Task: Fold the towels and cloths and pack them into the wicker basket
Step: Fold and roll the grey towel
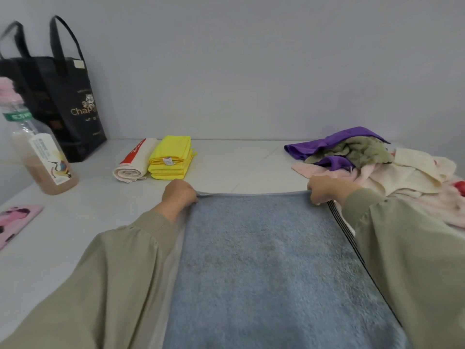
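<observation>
You pinch the far corners of a blue towel (264,260) spread on the white bench (239,159), left hand (179,193) and right hand (324,191) both gripping. This looks like the folding step; next, bring that edge squarely towards you. No wicker basket is in view.

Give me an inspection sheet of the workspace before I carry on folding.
Surface: white table, partly covered.
Job's things: blue towel spread flat; yellow cloths folded, stacked; cream towel folded beside them; unfolded pile at right; wicker basket not seen.
Clutter: bottle, black bag, pink flat item at left.
Grippers: left hand and right hand each grip the blue towel's far edge.
Cables: nothing seen.
Surroundings: grey wall behind.
</observation>
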`<act>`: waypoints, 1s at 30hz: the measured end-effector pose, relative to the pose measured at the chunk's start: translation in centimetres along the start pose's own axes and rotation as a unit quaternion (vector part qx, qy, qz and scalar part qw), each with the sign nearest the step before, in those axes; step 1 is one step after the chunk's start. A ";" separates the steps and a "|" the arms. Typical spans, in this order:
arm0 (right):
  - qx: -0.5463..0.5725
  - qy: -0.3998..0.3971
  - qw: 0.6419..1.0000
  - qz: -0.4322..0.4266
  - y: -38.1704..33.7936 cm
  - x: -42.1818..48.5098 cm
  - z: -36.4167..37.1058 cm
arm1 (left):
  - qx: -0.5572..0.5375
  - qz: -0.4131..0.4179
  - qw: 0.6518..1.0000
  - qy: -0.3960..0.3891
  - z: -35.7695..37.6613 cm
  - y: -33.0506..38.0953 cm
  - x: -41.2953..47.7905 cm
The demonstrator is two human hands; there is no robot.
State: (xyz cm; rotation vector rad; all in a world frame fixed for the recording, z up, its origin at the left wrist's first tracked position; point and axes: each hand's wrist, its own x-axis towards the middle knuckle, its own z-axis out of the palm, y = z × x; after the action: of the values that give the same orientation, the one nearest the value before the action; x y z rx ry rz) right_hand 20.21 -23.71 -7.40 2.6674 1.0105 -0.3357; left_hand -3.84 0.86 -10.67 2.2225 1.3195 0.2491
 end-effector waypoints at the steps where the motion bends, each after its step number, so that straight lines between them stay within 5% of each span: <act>1: -0.020 -0.009 1.000 0.006 0.2 0.1 -0.2 | -0.007 0.001 1.000 0.004 -0.2 -0.1 0.1; 9: 0.058 -0.031 0.996 0.067 2.4 -0.1 -1.9 | -0.143 -0.036 0.989 -0.023 -0.5 1.3 -0.1; 14: 0.212 0.060 0.970 0.098 2.6 0.5 -2.6 | -0.405 -0.065 0.912 -0.025 -1.0 3.4 -0.1; 21: 0.373 0.343 0.859 0.072 2.8 1.7 -5.3 | -0.554 0.007 0.833 0.013 -4.6 7.4 0.1; 26: 0.453 0.356 0.815 0.063 2.5 -0.7 -2.2 | -0.622 -0.012 0.781 0.048 -3.4 5.2 -2.0; 30: 0.635 0.303 0.709 0.037 2.0 -4.1 2.5 | -0.653 -0.019 0.753 0.074 -1.3 2.0 -5.9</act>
State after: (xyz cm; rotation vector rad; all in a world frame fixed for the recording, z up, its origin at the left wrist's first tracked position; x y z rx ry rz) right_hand 18.27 -28.50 -8.09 4.2927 0.9830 -0.1095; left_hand -5.88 -4.50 -7.90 0.9529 0.7638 0.9902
